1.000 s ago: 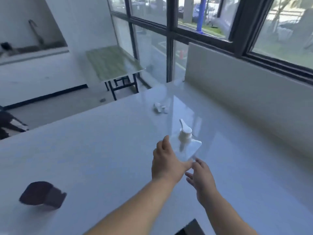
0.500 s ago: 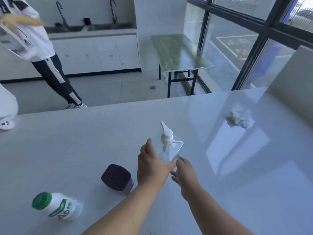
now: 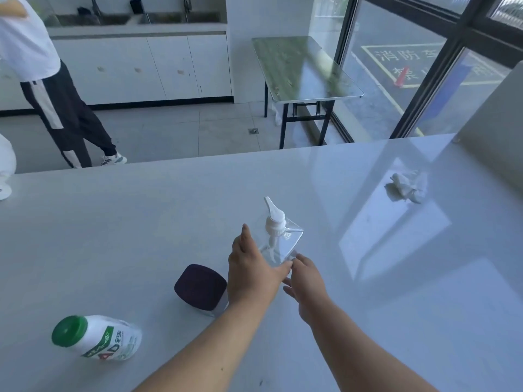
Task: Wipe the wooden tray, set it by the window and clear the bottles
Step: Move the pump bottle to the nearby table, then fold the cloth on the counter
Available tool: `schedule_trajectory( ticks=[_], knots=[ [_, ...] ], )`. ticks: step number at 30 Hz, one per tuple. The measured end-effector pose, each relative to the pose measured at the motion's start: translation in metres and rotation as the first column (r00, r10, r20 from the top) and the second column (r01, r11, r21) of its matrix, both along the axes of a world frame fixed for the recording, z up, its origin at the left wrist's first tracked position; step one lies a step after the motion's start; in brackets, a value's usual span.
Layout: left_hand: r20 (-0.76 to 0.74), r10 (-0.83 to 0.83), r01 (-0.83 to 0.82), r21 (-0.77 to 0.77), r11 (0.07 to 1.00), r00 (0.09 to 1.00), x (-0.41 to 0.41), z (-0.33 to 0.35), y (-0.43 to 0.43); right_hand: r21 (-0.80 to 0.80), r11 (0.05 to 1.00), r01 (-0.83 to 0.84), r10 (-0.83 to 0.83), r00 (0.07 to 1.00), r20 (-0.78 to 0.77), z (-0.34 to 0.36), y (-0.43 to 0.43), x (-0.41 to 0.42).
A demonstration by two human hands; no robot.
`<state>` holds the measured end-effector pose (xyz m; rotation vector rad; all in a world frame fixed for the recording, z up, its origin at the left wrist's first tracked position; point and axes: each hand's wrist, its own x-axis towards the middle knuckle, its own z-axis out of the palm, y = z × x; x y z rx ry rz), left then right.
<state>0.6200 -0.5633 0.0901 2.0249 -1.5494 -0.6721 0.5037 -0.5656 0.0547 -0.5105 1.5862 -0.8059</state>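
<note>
A clear square pump bottle (image 3: pixel 283 239) with a white pump head stands upright on the white counter (image 3: pixel 113 236). My left hand (image 3: pixel 252 270) grips its left side. My right hand (image 3: pixel 307 281) touches its lower right corner with the fingertips. Beside my left wrist stands a clear jar with a dark purple lid (image 3: pixel 201 287). A white bottle with a green cap (image 3: pixel 96 339) stands at the front left. No wooden tray is in view.
A crumpled white tissue (image 3: pixel 407 186) lies at the far right of the counter. A person in a white shirt and dark trousers (image 3: pixel 56 89) stands beyond the counter at the left. A folding table (image 3: pixel 302 66) stands by the window.
My view has swung left from the window toward the room, bringing the green-capped bottle and purple-lidded jar into view. Both hands have stayed on the pump bottle.
</note>
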Motion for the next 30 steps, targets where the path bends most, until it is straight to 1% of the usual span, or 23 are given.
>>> schedule_trajectory(
  ticks=[4,6,7,9,11,12,13,14,15,17,18,19,20,21,22,23,25,27,30],
  knots=[
    [-0.029,-0.039,0.039,0.003,0.999,0.999,0.004,0.001,0.006,-0.009,1.000,-0.023,0.023,1.000,-0.001,0.001,0.001,-0.002],
    [0.006,-0.037,0.037,-0.036,0.999,0.999,0.004,0.008,0.013,-0.020,0.999,-0.029,0.029,1.000,-0.003,0.003,0.004,-0.007],
    [0.041,-0.028,0.031,-0.089,0.995,0.999,0.003,0.013,0.018,-0.028,0.999,-0.023,0.023,1.000,-0.011,0.005,0.007,-0.011],
    [0.103,0.001,0.027,-0.267,0.963,0.995,-0.001,0.016,0.028,-0.061,0.998,-0.007,0.004,0.999,-0.043,0.011,0.015,-0.026],
    [0.116,0.013,0.040,-0.442,0.896,0.993,-0.010,0.018,0.042,-0.115,0.993,0.000,-0.012,0.995,-0.104,0.018,0.029,-0.051],
    [0.103,-0.023,0.070,-0.483,0.873,0.994,-0.018,0.018,0.050,-0.140,0.990,-0.004,-0.017,0.989,-0.149,0.022,0.039,-0.066],
    [0.082,-0.080,0.110,-0.489,0.865,0.993,-0.028,0.018,0.058,-0.171,0.985,-0.021,-0.017,0.977,-0.213,0.025,0.052,-0.083],
    [0.067,-0.153,0.167,-0.446,0.880,0.986,-0.043,0.018,0.066,-0.188,0.981,-0.046,-0.011,0.958,-0.288,0.027,0.067,-0.103],
    [0.045,-0.226,0.226,-0.373,0.900,0.973,-0.061,0.017,0.075,-0.184,0.981,-0.066,-0.009,0.926,-0.376,0.028,0.084,-0.125],
    [0.007,-0.341,0.336,-0.192,0.922,0.940,-0.087,0.009,0.083,-0.161,0.975,-0.154,0.036,0.820,-0.571,0.030,0.113,-0.160],
    [0.009,-0.437,0.435,-0.114,0.893,0.899,-0.121,0.005,0.096,-0.142,0.979,-0.145,0.018,0.761,-0.648,0.030,0.143,-0.194],
    [0.015,-0.532,0.532,-0.047,0.845,0.846,-0.153,0.000,0.108,-0.113,0.985,-0.134,0.015,0.706,-0.708,0.032,0.174,-0.224],
    [0.009,-0.583,0.583,0.011,0.812,0.812,-0.160,-0.002,0.109,-0.092,0.982,-0.167,0.042,0.663,-0.748,0.033,0.183,-0.233],
    [-0.003,-0.659,0.658,0.049,0.751,0.752,-0.184,-0.004,0.120,-0.060,0.984,-0.165,0.054,0.614,-0.788,0.033,0.209,-0.256],
    [-0.006,-0.747,0.745,0.077,0.663,0.665,-0.216,-0.006,0.139,-0.030,0.991,-0.130,0.050,0.577,-0.815,0.034,0.245,-0.284],
    [-0.006,-0.820,0.815,0.118,0.568,0.572,-0.247,-0.008,0.162,-0.004,0.996,-0.087,0.045,0.556,-0.830,0.034,0.283,-0.310],
    [-0.048,-0.908,0.896,0.193,0.400,0.416,-0.304,-0.013,0.212,0.046,0.999,0.014,0.032,0.523,-0.852,0.032,0.362,-0.355],
    [-0.072,-0.955,0.935,0.237,0.265,0.289,-0.356,-0.016,0.266,0.082,0.986,0.142,-0.001,0.507,-0.862,0.027,0.443,-0.391],
    [-0.084,-0.992,0.954,0.292,0.063,0.091,-0.420,-0.024,0.348,0.121,0.941,0.315,-0.054,0.496,-0.867,0.021,0.558,-0.427]
  ],
)
